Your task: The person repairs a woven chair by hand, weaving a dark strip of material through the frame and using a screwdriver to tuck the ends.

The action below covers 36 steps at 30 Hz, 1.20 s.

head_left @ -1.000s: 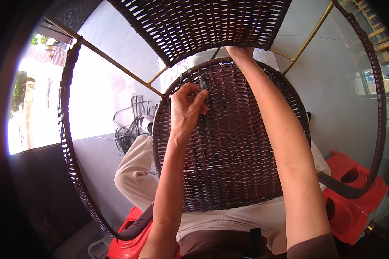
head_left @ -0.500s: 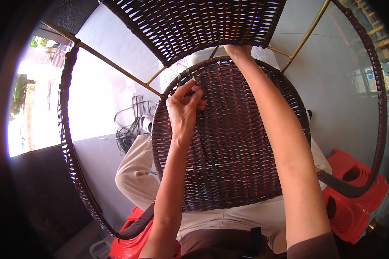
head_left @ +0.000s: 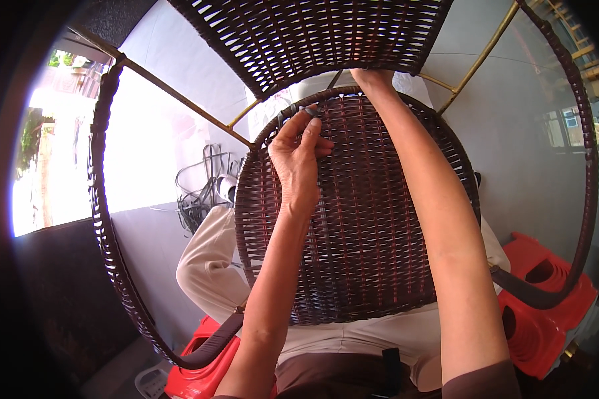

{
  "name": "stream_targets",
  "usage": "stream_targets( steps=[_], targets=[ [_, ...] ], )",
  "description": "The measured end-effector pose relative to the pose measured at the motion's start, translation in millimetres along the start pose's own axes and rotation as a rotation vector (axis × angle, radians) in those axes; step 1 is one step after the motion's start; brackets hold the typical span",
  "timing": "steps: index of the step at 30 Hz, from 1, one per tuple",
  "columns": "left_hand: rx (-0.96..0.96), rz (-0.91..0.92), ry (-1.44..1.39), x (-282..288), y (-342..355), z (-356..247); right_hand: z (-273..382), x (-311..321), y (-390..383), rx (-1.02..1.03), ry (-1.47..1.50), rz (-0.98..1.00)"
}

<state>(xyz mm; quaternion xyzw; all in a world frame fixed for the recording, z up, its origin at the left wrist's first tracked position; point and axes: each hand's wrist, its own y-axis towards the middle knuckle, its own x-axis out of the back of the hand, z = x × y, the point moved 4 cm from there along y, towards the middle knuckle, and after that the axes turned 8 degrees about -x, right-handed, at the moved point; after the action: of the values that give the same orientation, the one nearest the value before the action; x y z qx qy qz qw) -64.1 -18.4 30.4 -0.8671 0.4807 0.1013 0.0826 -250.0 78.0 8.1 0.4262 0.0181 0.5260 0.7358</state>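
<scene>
A dark woven seat fills my remote view's centre. Toward its upper left, the left hand pinches a grey strip; I'd hold that flat and taut. The right hand hides its fingers behind the backrest; I cannot tell their grip.

Between the backrest and the seat a narrow gap admits my right hand; the backrest's lower edge hides its fingers. My left hand has free room above the weave, with the seat's rim just ahead. Diagonal struts cross both sides, with wide openings between seat and side loops. My legs block the way under the seat.
</scene>
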Motion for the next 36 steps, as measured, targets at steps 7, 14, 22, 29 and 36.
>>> stream_targets(
  steps=[7, 14, 22, 29, 36],
  targets=[
    [0.116, -0.045, -0.181, 10, -1, 8, 2, -7, -4, -0.171, 0.008, 0.335],
    [-0.053, 0.339, 0.441, 18, -1, -14, 11, -1, -3, -0.278, -0.176, 0.353],
    [-0.039, 0.3, 0.442, 10, 3, -15, 4, -15, 8, 0.428, -0.278, -0.006],
    [-0.133, 0.165, 0.487, 7, 3, -9, -47, -40, 3, -0.08, 0.258, 0.247],
    [-0.198, 0.09, 0.669, 19, 8, 0, -8, -26, 12, -0.506, 0.506, 0.346]
  ],
)
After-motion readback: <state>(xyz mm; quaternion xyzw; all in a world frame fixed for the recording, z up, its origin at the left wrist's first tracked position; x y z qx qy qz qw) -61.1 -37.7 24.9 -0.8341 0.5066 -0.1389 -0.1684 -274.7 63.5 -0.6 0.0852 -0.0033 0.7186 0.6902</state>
